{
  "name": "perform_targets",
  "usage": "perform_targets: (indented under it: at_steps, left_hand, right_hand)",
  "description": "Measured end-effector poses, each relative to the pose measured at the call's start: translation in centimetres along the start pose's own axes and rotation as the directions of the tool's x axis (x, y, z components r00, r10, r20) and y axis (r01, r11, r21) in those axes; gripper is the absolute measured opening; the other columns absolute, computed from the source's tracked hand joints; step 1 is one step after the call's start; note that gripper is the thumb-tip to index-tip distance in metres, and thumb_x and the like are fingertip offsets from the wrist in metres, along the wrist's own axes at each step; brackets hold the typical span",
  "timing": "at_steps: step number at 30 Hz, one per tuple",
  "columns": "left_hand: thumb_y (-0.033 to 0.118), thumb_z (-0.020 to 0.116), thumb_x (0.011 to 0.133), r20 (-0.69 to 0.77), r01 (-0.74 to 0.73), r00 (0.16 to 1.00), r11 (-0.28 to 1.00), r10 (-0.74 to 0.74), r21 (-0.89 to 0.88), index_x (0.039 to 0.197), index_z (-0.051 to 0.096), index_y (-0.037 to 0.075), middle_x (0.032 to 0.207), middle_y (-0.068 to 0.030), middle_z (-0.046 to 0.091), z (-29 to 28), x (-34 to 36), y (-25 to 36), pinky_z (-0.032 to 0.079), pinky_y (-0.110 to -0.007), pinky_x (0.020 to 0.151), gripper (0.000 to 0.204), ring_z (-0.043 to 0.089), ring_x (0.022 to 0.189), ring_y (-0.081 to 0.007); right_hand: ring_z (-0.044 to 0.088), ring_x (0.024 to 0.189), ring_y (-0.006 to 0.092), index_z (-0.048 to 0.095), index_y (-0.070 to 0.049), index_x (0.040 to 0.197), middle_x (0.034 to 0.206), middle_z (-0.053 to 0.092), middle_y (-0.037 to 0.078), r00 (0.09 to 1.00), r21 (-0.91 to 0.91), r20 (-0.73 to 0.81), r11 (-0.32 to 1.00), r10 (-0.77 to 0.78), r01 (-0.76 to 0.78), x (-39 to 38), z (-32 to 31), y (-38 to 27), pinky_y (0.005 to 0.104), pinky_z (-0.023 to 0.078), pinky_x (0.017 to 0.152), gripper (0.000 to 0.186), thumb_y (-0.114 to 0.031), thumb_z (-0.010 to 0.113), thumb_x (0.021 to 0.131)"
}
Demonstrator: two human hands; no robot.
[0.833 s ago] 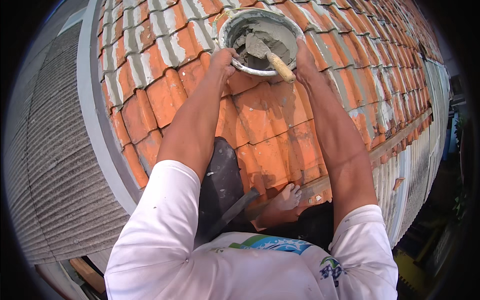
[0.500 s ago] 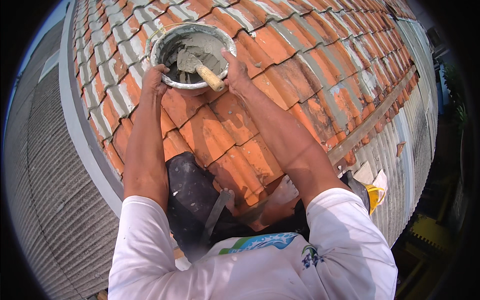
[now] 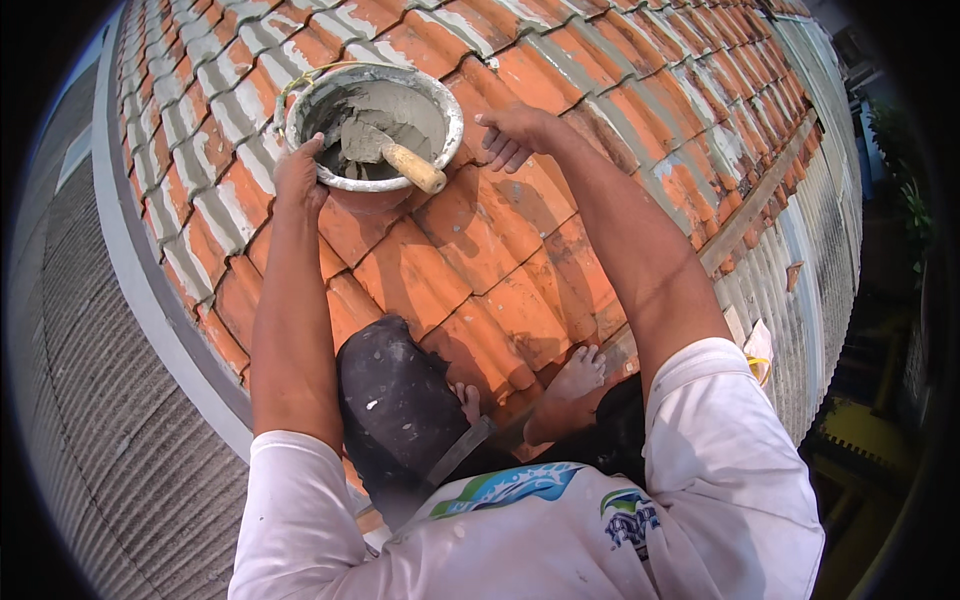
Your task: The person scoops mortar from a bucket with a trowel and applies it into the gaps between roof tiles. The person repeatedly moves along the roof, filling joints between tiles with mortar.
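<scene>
A round bucket (image 3: 440, 120) of wet grey mortar (image 3: 400, 115) rests over the orange roof tiles (image 3: 420, 260), with a trowel (image 3: 413, 165) lying in it, wooden handle over the near rim. My left hand (image 3: 300, 170) grips the bucket's left rim. My right hand (image 3: 515, 140) is off the bucket, just right of it, empty, its fingers loosely bent and apart. My bare foot (image 3: 565, 390) stands on the tiles below, beside my dark-clad leg (image 3: 390, 400).
Grey mortar streaks many tiles. A pale strip (image 3: 130, 250) borders corrugated sheets (image 3: 90, 420) at the left. A wooden batten (image 3: 750, 215) edges the tiles at the right, beside more corrugated sheeting (image 3: 820, 270), a drop and foliage (image 3: 895, 160).
The bucket has moved left and lower in the picture as the view shifted. My right hand has let go of its rim and moved right.
</scene>
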State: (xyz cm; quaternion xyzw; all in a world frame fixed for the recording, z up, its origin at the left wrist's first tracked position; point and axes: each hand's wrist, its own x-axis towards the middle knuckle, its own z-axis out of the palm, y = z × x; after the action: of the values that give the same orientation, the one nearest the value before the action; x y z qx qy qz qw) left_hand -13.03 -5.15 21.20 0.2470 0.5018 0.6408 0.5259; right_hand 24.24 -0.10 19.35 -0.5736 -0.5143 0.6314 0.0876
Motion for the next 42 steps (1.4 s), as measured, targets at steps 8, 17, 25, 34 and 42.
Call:
perform_targets:
  at_steps: [8, 17, 25, 34, 42]
  left_hand:
    - [0.048, 0.063, 0.105, -0.148, -0.087, 0.818, 0.375, 0.556, 0.923, 0.143, 0.062, -0.009, 0.142, -0.0300, 0.067, 2.3, -1.7, 0.3, 0.044, -0.047, 0.116, 0.069, 0.060, 0.137, -0.0429]
    - [0.042, 0.058, 0.108, -0.124, -0.034, 0.779, 0.238, 0.615, 0.971, 0.133, 0.067, -0.009, 0.130, -0.0323, 0.071, 1.8, -0.3, -0.1, 0.050, -0.052, 0.107, 0.057, 0.066, 0.124, -0.0477]
    - [0.040, 0.056, 0.109, -0.112, -0.110, 0.733, 0.279, 0.671, 0.954, 0.129, 0.071, -0.006, 0.124, -0.0317, 0.073, 2.2, -1.0, 0.0, 0.050, -0.053, 0.104, 0.052, 0.067, 0.119, -0.0481]
    - [0.035, 0.046, 0.114, -0.318, 0.023, 0.869, 0.611, 0.380, 0.791, 0.135, 0.069, -0.005, 0.132, -0.0294, 0.070, 3.2, -2.1, 1.3, 0.050, -0.049, 0.106, 0.051, 0.065, 0.125, -0.0449]
    - [0.033, 0.041, 0.115, -0.373, -0.092, 0.810, 0.726, 0.452, 0.682, 0.136, 0.065, -0.005, 0.135, -0.0312, 0.067, 4.2, -2.0, 0.1, 0.047, -0.050, 0.110, 0.050, 0.062, 0.129, -0.0473]
  right_hand:
    - [0.074, 0.108, 0.0426, 0.075, 0.001, 0.112, 0.109, 0.077, 0.024, 0.907, -0.964, -0.145, 0.262, -0.397, -0.039, -2.3, -7.4, 3.2, 0.0533, 0.059, 0.090, 0.027, -0.010, 0.060, 0.092]
    - [0.063, 0.127, 0.0328, 0.077, -0.007, 0.120, 0.147, 0.063, 0.017, 0.583, -0.986, -0.131, 0.166, -0.802, 0.006, 9.8, 1.2, 11.1, 0.0455, 0.055, 0.097, 0.029, -0.016, 0.060, 0.098]
    - [0.077, 0.094, 0.0358, 0.084, -0.007, 0.097, 0.099, 0.083, 0.012, 0.912, -0.957, -0.220, 0.258, -0.346, -0.133, 3.1, 1.3, 7.1, 0.0480, 0.058, 0.083, 0.031, -0.026, 0.059, 0.101]
    - [0.075, 0.101, 0.0421, 0.079, 0.003, 0.099, 0.104, 0.078, 0.024, 0.830, -0.693, 0.143, 0.544, -0.539, 0.473, -3.0, 7.1, -9.2, 0.0514, 0.058, 0.091, 0.053, -0.046, 0.061, 0.097]
    - [0.077, 0.099, 0.0423, 0.082, 0.000, 0.102, 0.109, 0.078, 0.025, 0.859, -0.934, 0.247, 0.125, -0.448, 0.334, -3.3, 8.4, -13.3, 0.0492, 0.060, 0.087, 0.035, -0.022, 0.059, 0.087]
